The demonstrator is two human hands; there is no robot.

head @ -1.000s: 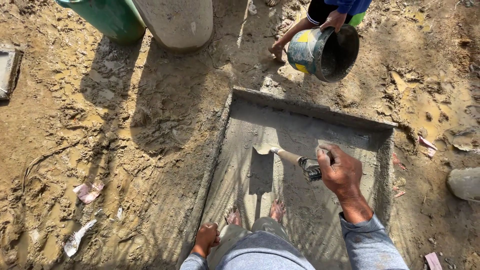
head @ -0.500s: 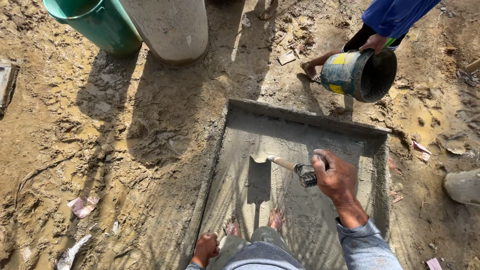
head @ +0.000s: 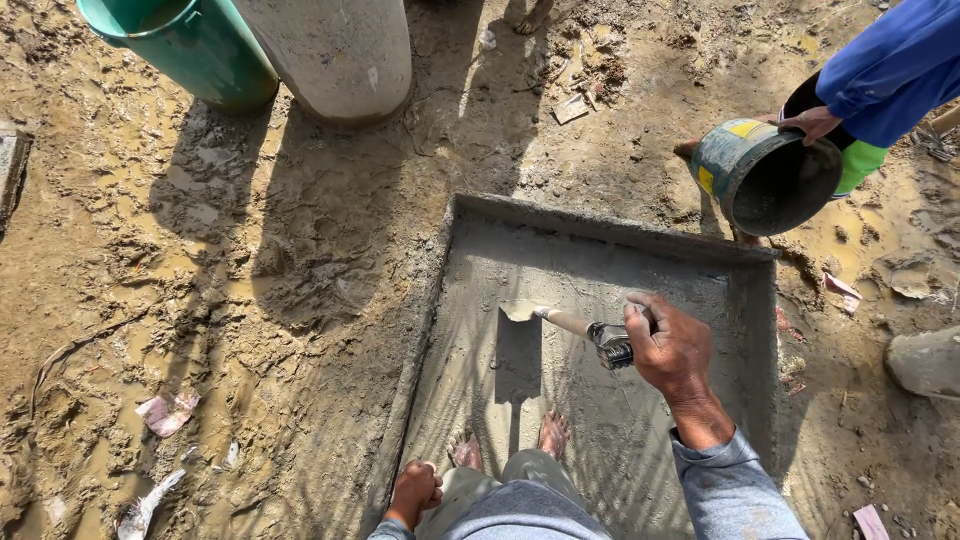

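My right hand [head: 672, 347] grips the handle of a trowel [head: 560, 320], whose blade points left over a shallow cement-lined rectangular pit [head: 600, 250]. My left hand [head: 415, 490] rests closed on my knee at the bottom of the view. My bare feet [head: 510, 442] stand on the wet grey floor of the pit. At the upper right another person in a blue sleeve [head: 890, 65] holds a tilted dark bucket [head: 765, 172] with its mouth toward the pit's far right corner.
Muddy ground surrounds the pit. A green drum [head: 180, 45] and a grey concrete column [head: 330, 55] stand at the top left. A stone [head: 925, 362] lies at the right edge. Scraps of paper [head: 165, 412] lie in the mud at the lower left.
The other person has moved right with the bucket, from the pit's far middle to its far right corner. My right hand and trowel stay over the pit.
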